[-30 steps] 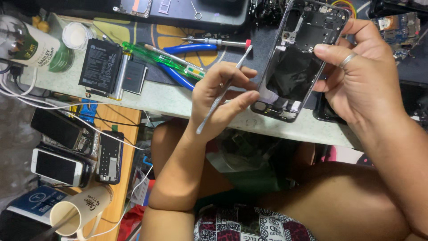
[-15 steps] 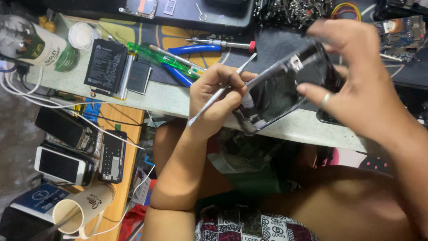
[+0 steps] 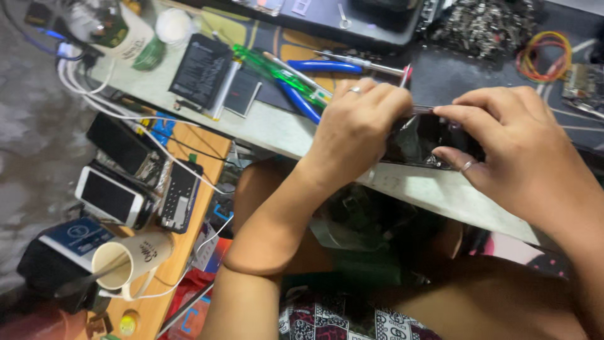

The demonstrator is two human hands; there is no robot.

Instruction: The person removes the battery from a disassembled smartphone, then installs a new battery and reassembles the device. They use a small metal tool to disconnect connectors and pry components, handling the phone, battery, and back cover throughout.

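Black opened phone (image 3: 423, 140), edge-on, tilted

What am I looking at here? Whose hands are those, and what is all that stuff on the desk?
The picture comes from a small camera worn on a person's head, so you look down just as they do. The two bare hands are that person's own. The left hand and the right hand both grip an opened phone body over the workbench edge. A thin stick-like tool pokes up behind the left hand; how it is held is hidden.

On the bench lie a flat black battery, a green-handled screwdriver, blue-handled pliers and coloured rubber bands. Lower left, a wooden shelf carries a white phone, other dark phones and a cream mug. White cables trail between them.
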